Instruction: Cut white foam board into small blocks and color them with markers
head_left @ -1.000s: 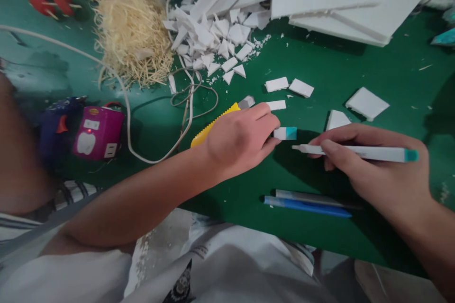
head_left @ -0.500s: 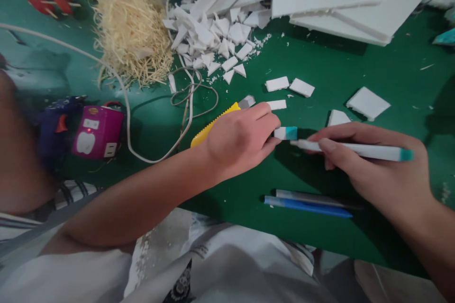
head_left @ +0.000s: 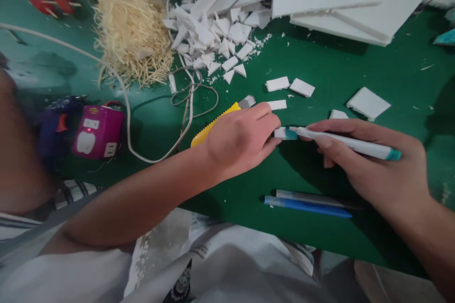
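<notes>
Right hand [head_left: 369, 156]: fingers closed round white marker [head_left: 355, 145], tip at the teal end of small white block [head_left: 283, 133]. Left hand [head_left: 245, 137]: fingertips pinching the block's other end, above green table [head_left: 241, 199]. Nearer the body — blue pen [head_left: 307, 207]. Beyond the hands — loose white pieces [head_left: 277, 84], then white scraps [head_left: 213, 33].
</notes>
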The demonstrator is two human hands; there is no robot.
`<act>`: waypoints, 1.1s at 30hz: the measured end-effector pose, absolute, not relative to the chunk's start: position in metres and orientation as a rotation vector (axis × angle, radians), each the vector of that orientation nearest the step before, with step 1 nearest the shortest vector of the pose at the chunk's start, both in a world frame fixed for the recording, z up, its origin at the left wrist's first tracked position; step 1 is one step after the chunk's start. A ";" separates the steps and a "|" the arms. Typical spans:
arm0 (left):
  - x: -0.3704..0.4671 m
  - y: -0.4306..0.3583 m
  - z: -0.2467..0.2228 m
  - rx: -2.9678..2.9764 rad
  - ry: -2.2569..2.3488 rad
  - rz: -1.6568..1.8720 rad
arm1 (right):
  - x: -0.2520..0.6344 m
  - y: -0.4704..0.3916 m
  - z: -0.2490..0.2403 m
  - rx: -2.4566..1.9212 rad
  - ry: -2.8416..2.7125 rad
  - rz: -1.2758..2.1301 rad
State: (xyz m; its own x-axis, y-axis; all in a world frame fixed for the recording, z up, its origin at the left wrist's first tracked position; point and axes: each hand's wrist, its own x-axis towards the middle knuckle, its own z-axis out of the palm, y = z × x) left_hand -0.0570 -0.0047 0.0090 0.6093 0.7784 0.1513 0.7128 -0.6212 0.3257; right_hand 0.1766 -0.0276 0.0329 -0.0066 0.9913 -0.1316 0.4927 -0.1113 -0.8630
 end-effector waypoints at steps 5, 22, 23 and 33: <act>-0.057 -0.004 0.009 2.599 1.219 0.415 | 0.179 -0.027 0.036 -1.652 -1.613 1.075; -0.061 -0.003 0.012 2.580 1.163 0.414 | 0.180 -0.028 0.025 -1.537 -1.536 1.041; -0.062 -0.002 0.013 2.569 1.161 0.397 | 0.179 -0.028 0.026 -1.532 -1.540 1.040; -0.064 -0.001 0.011 2.542 1.138 0.411 | 0.178 -0.029 0.028 -1.560 -1.537 1.026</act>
